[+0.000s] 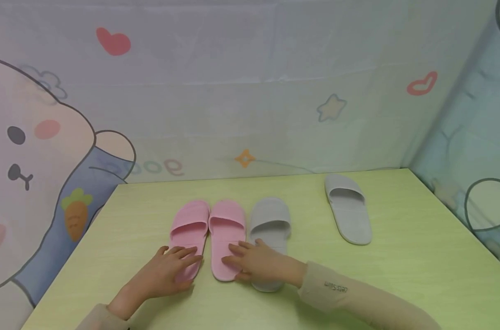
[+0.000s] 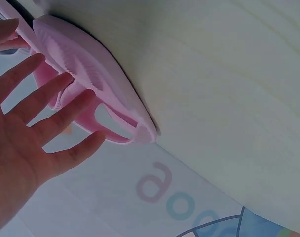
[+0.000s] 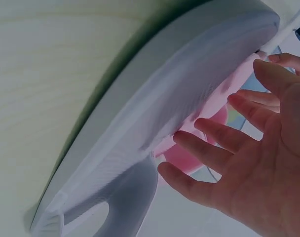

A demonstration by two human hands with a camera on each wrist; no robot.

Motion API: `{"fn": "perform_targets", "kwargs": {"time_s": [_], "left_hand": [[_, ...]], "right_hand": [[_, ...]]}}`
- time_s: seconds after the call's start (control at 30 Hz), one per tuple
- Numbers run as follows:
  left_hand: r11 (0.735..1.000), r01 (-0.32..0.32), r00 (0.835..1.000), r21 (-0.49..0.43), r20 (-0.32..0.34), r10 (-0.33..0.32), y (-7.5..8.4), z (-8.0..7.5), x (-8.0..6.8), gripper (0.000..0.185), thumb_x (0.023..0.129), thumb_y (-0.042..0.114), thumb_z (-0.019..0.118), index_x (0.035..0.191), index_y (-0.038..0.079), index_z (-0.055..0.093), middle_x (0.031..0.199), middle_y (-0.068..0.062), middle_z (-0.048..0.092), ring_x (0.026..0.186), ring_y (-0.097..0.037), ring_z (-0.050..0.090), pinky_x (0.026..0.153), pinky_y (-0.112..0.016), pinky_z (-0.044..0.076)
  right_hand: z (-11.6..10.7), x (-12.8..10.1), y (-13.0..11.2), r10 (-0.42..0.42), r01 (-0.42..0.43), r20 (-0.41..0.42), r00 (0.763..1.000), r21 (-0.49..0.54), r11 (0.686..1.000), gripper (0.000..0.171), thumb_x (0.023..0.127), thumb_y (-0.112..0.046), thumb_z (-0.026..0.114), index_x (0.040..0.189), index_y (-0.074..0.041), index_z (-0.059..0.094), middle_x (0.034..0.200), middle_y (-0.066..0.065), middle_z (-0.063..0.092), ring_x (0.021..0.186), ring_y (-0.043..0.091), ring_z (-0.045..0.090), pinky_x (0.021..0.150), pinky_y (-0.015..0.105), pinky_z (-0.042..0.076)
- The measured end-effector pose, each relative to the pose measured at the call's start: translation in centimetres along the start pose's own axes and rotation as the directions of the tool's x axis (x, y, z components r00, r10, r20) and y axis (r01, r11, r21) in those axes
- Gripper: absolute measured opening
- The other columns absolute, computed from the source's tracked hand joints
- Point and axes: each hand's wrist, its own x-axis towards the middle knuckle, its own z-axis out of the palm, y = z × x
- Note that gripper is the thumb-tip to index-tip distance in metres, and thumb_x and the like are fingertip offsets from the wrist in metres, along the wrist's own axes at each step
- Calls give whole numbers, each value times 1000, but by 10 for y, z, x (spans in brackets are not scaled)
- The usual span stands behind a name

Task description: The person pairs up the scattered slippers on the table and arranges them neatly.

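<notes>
Two pink slippers lie side by side, toes toward the wall: a left one (image 1: pixel 190 217) and a right one (image 1: pixel 227 217). My left hand (image 1: pixel 165 272) is over the heel of the left pink slipper, fingers spread and fairly straight in the left wrist view. Over the heel of the right pink slipper reach the fingers of my right hand (image 1: pixel 258 262), whose palm overlaps a grey slipper (image 1: pixel 270 211) close beside the pink pair. In the right wrist view these fingers are spread and extended, with nothing gripped. Both heels under the hands are partly hidden.
A second grey slipper (image 1: pixel 350 215) lies apart at the back right, toe toward the wall and slightly angled. The light green table (image 1: pixel 414 256) ends at a printed cloth backdrop (image 1: pixel 233 91) behind, which continues along the right side.
</notes>
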Motion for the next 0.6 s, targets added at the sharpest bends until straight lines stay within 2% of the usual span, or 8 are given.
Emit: {"fn": "perform_targets", "kwargs": {"time_s": [0.3, 0.5, 0.6], "left_hand": [[998, -53, 994, 23, -98, 55, 5, -2, 8, 47, 73, 38, 67, 115, 20, 59, 117, -5, 60, 104, -24, 56, 80, -51, 41], [998, -64, 995, 1, -76, 63, 12, -7, 15, 45, 77, 38, 64, 118, 20, 58, 121, -6, 58, 106, -24, 54, 82, -49, 40], [997, -72, 995, -8, -75, 72, 17, -11, 17, 43, 78, 38, 63, 117, 20, 59, 121, -5, 58, 106, -24, 55, 82, -49, 41]], "right_hand": [[3, -7, 13, 7, -6, -51, 999, 18, 1000, 48, 89, -45, 44, 134, -30, 37, 143, 2, 35, 128, 22, 38, 96, 51, 36], [3, -17, 21, -25, 28, -129, 991, 23, 999, 47, 89, -42, 47, 132, -26, 41, 140, 5, 40, 125, 23, 42, 91, 51, 40], [3, -23, 25, -33, 37, -142, 989, 26, 999, 46, 89, -40, 49, 131, -24, 41, 138, 6, 42, 124, 22, 43, 89, 49, 41]]}}
